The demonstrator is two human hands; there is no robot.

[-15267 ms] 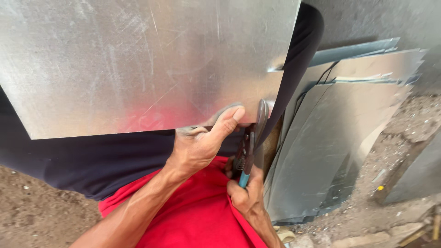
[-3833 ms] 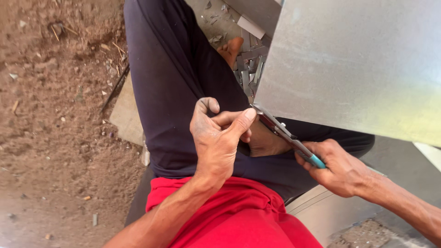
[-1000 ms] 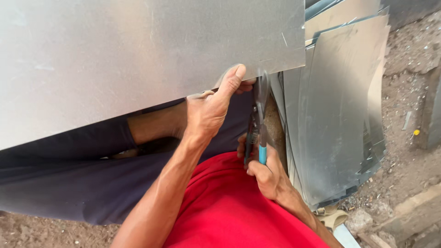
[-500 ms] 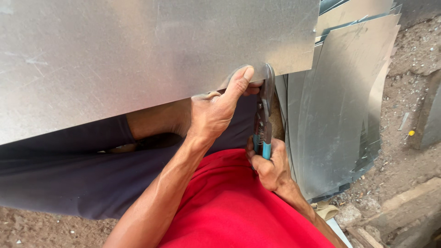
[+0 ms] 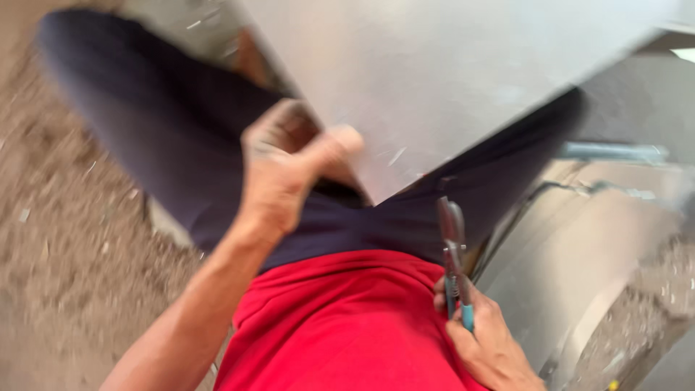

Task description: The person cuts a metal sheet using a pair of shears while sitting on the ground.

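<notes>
The view is blurred by motion. A large grey sheet of metal [image 5: 463, 72] fills the upper right, tilted with one corner pointing down toward my lap. My left hand [image 5: 286, 170] grips the sheet at its lower left edge, thumb on top. My right hand [image 5: 485, 340] is low at the right and holds tin snips [image 5: 453, 250] with blue handles, the blades pointing up and clear of the sheet. Below are my dark trousers [image 5: 159, 137] and red shirt [image 5: 347, 326].
More sheets of metal [image 5: 601, 246] lean or lie at the right, with curved cut edges. Bare dirt ground [image 5: 58, 246] with small scraps lies to the left.
The sheet has swung round so a corner now points down. The snips have come off the sheet's edge and dropped lower to the right. My left hand still grips the sheet.
</notes>
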